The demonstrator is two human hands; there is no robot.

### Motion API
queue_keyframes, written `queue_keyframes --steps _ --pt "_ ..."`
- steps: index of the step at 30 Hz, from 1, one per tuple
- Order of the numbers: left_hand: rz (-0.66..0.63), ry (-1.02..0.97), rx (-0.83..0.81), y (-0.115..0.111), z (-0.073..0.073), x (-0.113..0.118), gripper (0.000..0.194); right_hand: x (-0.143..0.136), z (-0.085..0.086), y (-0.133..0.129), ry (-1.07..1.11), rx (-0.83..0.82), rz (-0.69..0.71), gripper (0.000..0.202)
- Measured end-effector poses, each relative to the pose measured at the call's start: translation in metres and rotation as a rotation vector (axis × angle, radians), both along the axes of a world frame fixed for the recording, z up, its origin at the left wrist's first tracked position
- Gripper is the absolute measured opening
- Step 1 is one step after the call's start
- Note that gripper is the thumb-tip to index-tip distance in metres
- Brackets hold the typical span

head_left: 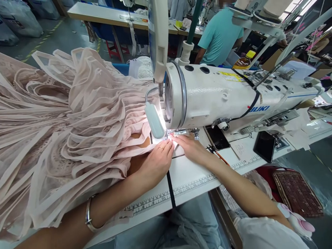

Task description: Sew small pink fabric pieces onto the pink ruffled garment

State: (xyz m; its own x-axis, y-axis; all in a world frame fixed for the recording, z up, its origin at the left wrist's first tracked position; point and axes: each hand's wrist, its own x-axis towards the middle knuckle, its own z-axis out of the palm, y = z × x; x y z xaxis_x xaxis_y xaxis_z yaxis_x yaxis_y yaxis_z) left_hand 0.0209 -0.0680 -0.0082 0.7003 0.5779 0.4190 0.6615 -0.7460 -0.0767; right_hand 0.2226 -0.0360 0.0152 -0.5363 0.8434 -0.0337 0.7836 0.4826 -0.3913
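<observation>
A heap of pale pink ruffled fabric (67,131) covers the left end of the bench (192,176), its edge running in under the needle of the white sewing machine (220,97). The left hand (157,160) lies flat on that edge, fingers together, and just beside it the right hand (190,147) presses flat with fingers pointing at the lit needle area. Two dark phones (264,146) lie toward the right end, near the front edge.
</observation>
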Motion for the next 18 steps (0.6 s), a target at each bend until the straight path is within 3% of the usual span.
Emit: queue_keyframes --steps 13,18 --pt "-0.015 -0.037 0.031 0.0071 -0.0037 -0.0024 0.041 -0.0069 0.0038 0.0011 -0.062 0.047 -0.036 0.056" --pt "0.004 -0.067 -0.033 0.0087 -0.0084 -0.0024 0.042 -0.0103 0.009 0.0016 -0.116 0.019 -0.044 0.056"
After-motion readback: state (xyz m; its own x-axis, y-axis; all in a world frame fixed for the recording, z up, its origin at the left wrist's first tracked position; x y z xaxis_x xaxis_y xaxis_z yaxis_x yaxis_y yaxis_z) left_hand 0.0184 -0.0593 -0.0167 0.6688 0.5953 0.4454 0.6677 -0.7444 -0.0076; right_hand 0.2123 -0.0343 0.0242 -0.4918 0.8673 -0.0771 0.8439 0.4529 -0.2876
